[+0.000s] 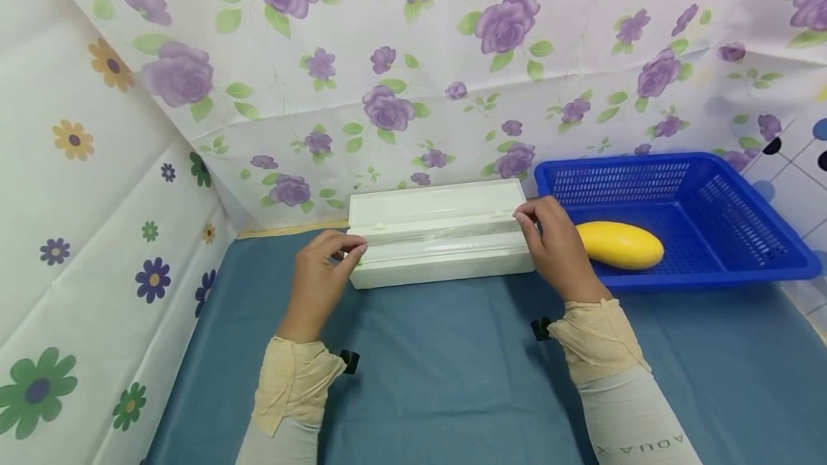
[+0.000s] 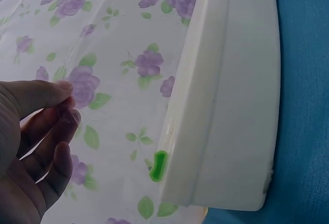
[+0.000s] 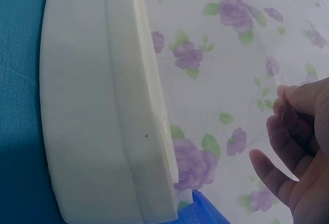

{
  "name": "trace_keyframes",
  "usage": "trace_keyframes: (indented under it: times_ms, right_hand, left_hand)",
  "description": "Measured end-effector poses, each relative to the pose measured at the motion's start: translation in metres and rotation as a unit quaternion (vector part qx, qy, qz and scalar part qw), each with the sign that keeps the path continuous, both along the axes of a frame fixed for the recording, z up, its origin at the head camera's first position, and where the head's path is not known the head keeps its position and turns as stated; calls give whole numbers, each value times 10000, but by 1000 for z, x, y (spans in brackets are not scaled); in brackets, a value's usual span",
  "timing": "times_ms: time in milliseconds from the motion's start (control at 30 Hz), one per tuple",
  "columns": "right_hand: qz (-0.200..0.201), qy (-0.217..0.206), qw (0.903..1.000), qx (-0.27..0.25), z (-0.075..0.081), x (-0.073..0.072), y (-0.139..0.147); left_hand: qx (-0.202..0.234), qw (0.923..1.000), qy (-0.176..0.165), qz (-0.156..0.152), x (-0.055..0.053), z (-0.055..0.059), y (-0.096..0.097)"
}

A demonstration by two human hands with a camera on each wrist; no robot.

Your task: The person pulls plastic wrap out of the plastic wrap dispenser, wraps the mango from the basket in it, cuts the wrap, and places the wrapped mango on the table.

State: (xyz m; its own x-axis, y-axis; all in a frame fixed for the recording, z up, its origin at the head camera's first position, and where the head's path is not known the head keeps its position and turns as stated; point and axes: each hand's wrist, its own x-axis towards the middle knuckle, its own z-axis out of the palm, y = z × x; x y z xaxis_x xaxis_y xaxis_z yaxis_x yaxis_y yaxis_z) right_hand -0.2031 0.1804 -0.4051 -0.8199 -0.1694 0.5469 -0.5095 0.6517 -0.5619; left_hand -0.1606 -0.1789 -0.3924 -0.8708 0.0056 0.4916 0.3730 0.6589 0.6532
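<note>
A long white cling film dispenser (image 1: 446, 270) lies on the table with its lid (image 1: 436, 201) tipped back toward the wall. Thin clear cling film (image 1: 446, 237) stretches across it between the two hands. At its left end my left hand (image 1: 321, 268) pinches the film edge between thumb and fingertips. My right hand (image 1: 554, 246) pinches the film at the right end in the same way. In the left wrist view a small green piece (image 2: 159, 166) sits at the dispenser's end. The film is so clear that it barely shows in the wrist views.
A blue plastic basket (image 1: 717, 278) stands right of the dispenser, close to the right hand. Inside it lies a smooth yellow oblong fruit or melon (image 1: 620, 245). A flowered sheet (image 1: 388, 142) covers the wall behind, and a blue-green cloth (image 1: 446, 372) covers the table.
</note>
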Motion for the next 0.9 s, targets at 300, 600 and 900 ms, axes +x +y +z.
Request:
trace_keyframes:
  times_ms: [300, 600, 900]
  right_hand:
    - [-46, 147, 9999, -32, 4, 2, 0]
    - [-91, 160, 9998, -77, 8, 6, 1]
    - [-99, 236, 9996, -128, 13, 8, 1]
  left_hand:
    - [-53, 9999, 134, 44, 4, 7, 3]
    - [29, 9997, 227, 36, 6, 10, 3]
    - [4, 9996, 295, 51, 11, 16, 4]
